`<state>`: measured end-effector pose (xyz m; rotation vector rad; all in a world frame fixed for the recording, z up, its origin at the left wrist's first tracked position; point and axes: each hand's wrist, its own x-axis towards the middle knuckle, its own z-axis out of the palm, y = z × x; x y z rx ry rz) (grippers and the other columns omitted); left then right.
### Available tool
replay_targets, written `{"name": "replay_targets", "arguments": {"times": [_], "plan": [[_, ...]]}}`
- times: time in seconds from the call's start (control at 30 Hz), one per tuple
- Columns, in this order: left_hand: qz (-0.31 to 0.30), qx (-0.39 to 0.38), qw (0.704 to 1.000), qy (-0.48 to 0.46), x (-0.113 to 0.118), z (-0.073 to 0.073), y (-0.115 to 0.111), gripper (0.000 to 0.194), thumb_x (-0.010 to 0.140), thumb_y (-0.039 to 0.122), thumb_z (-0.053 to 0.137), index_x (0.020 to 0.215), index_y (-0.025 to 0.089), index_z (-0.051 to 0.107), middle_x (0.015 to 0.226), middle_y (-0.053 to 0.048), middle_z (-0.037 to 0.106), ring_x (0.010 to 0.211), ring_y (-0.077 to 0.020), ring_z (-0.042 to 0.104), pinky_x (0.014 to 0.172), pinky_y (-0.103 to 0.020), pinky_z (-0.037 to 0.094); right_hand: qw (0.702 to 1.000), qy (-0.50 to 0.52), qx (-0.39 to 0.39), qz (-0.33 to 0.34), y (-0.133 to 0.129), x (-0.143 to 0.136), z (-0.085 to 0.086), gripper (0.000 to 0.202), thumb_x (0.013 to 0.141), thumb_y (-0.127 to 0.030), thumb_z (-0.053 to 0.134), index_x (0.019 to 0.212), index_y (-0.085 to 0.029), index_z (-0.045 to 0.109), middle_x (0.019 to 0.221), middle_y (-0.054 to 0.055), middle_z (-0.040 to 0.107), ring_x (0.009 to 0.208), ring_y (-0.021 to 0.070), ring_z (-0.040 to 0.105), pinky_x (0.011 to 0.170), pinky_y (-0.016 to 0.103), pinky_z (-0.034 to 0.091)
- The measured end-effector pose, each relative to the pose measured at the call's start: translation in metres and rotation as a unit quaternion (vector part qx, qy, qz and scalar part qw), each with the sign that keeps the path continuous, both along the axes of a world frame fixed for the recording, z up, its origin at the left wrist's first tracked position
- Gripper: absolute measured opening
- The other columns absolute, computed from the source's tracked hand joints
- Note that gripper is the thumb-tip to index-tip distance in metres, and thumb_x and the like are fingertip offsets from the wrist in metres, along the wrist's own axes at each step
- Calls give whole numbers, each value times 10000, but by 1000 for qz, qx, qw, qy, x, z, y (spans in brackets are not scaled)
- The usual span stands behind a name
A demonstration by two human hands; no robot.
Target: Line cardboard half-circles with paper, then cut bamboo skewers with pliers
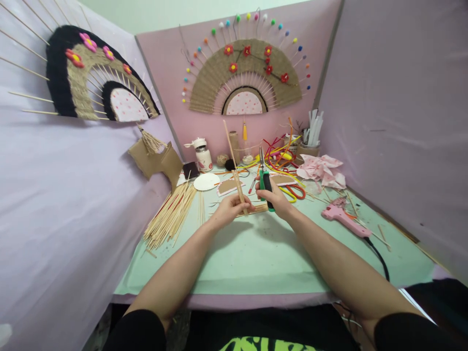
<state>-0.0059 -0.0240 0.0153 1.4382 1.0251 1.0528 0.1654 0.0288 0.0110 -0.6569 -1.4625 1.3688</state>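
My left hand (231, 210) is closed round a few thin wooden sticks (238, 184) held upright above the table; one stick rises well past the others. My right hand (278, 199) grips green-and-black handled pruning shears (265, 181), their metal blades pointing up and away from me. The blades are apart from the sticks, a little to their right. Beneath my hands more sticks (258, 209) lie sideways on the table, partly hidden by my fingers. Just beyond are two half-round cardboard pieces with pale edging (230, 186).
A large pile of sticks (170, 214) lies left, near a white oval disc (206, 182). A pink glue gun (345, 219) with a black cord rests right. Behind are a bottle (204, 156), coloured pipe cleaners (280, 158) and crumpled pink-white paper (321, 170). Fan decorations (248, 73) hang on the walls.
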Motion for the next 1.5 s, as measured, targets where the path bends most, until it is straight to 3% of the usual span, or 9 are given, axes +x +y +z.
{"name": "replay_targets", "arguments": {"times": [0.17,0.3,0.43,0.77,1.03,1.33,1.5], "plan": [[-71,-36,996,35,16,-16,-9,233,716,347,689,787,145,598,800,-93,718,777,-201,680,720,-320,519,993,87,-57,57,0,0,2,405,662,-332,611,1046,-246,517,865,18,550,720,165,517,693,333,427],[-73,-39,996,43,20,-26,-8,213,728,334,671,796,142,612,810,-95,714,768,-191,677,683,-295,507,979,138,-79,126,-6,3,14,377,661,-371,554,1015,-243,563,856,59,595,821,225,559,695,379,449],[-83,-38,995,38,20,-27,-7,226,733,343,673,803,136,615,821,-99,713,779,-189,675,700,-301,506,972,145,-81,164,-13,5,21,383,638,-341,561,1008,-246,580,872,54,617,867,236,575,699,384,454],[-70,-85,994,-15,22,-29,-5,340,680,385,743,851,132,592,777,-102,712,733,-190,684,709,-324,517,984,83,-74,142,-16,6,26,488,620,-468,560,1048,-234,561,868,85,614,882,269,577,732,425,442],[-61,-97,993,-25,26,-30,-5,295,679,352,740,818,141,587,768,-91,711,738,-191,685,733,-339,521,979,131,-71,142,-18,8,34,439,645,-382,564,1061,-242,546,908,63,614,883,248,581,740,412,450],[-55,-88,994,-20,26,-26,-6,289,691,341,727,824,141,567,767,-94,704,727,-188,680,738,-345,519,977,130,-81,147,-15,1,55,364,691,-329,575,1041,-237,541,957,51,614,881,227,587,745,396,463],[-47,-71,996,-30,25,-22,-6,350,667,370,753,841,138,557,780,-95,698,739,-196,685,755,-353,517,975,144,-88,146,-13,-2,54,371,688,-283,597,1052,-237,542,922,37,624,852,212,595,750,383,461]]}}
